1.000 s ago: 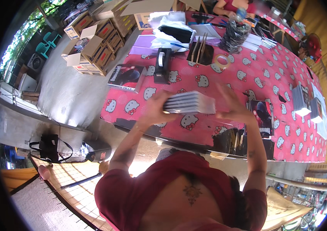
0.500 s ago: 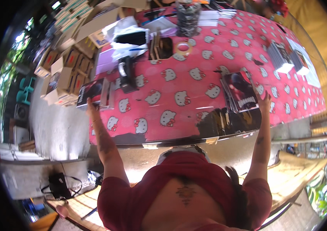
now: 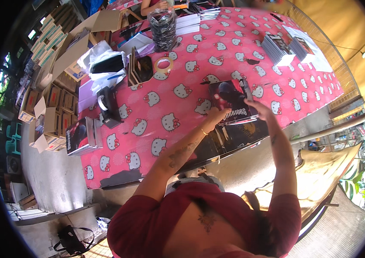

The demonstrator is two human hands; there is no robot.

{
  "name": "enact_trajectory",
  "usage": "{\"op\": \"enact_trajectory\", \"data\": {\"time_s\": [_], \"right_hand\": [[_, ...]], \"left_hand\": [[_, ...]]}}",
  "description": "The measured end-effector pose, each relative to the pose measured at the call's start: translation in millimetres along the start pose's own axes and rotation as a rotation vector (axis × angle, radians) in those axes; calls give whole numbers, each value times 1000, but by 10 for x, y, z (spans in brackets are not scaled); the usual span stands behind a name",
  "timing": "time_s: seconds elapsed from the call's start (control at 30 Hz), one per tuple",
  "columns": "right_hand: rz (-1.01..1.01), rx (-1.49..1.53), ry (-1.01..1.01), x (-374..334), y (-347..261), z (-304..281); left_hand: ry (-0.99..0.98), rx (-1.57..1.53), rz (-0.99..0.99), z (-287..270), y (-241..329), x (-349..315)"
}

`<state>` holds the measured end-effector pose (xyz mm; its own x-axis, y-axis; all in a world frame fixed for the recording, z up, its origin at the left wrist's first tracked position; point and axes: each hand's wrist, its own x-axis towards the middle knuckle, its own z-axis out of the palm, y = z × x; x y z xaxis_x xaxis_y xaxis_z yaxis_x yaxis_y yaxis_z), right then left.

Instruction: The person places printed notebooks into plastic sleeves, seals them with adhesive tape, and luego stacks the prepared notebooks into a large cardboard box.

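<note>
A small stack of dark-covered books [image 3: 230, 95] lies near the table's front edge, right of the middle. At its near left corner, my left hand [image 3: 217, 116] is closed on the edge. My right hand [image 3: 259, 109] grips the right side, with the thumb toward the top cover. The fingers under the edges are partly hidden. Another stack of similar books [image 3: 77, 136] stands at the table's left edge, apart from both hands. Under and in front of the gripped stack is a dark printed patch [image 3: 251, 131] on the tabletop.
The pink patterned table [image 3: 182, 107] carries a black tape dispenser [image 3: 108, 107], a tape roll [image 3: 164, 65], a dark wrapped bundle [image 3: 163, 32] and a box of upright books [image 3: 141, 71]. Book stacks [image 3: 277, 50] stand far right. Cardboard boxes [image 3: 55, 109] line the left. Another person's hand [image 3: 161, 5] shows behind.
My left hand has left the left stack and moved right to the other books. My right hand has closed in on their right side. The view has turned rightward.
</note>
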<state>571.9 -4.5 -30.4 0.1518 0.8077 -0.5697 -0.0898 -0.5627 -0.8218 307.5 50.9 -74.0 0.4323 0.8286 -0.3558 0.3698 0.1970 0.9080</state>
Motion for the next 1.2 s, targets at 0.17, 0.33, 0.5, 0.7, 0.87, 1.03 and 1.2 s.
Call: {"op": "enact_trajectory", "data": {"time_s": [0.17,0.33,0.5,0.7,0.87,1.03,1.2], "right_hand": [[-68,339,-26,-411,366,85],[-316,757,-78,-816,1015,-143],[-306,885,-243,-1214,1265,-102],[-228,227,-406,-1591,262,303],[-435,617,-587,-1527,-254,1205],[-974,58,-442,-1283,-281,2174],[-940,76,-392,-847,252,2539]], "left_hand": [[-236,50,10,-64,211,-131],[-53,318,767,-314,166,-576],[74,759,1382,-311,511,-1099],[-80,864,1701,-690,941,-1578],[48,113,1009,-1390,790,-1966],[238,-445,652,-1754,-102,-2051],[77,-517,300,-1932,-646,-2125]]}}
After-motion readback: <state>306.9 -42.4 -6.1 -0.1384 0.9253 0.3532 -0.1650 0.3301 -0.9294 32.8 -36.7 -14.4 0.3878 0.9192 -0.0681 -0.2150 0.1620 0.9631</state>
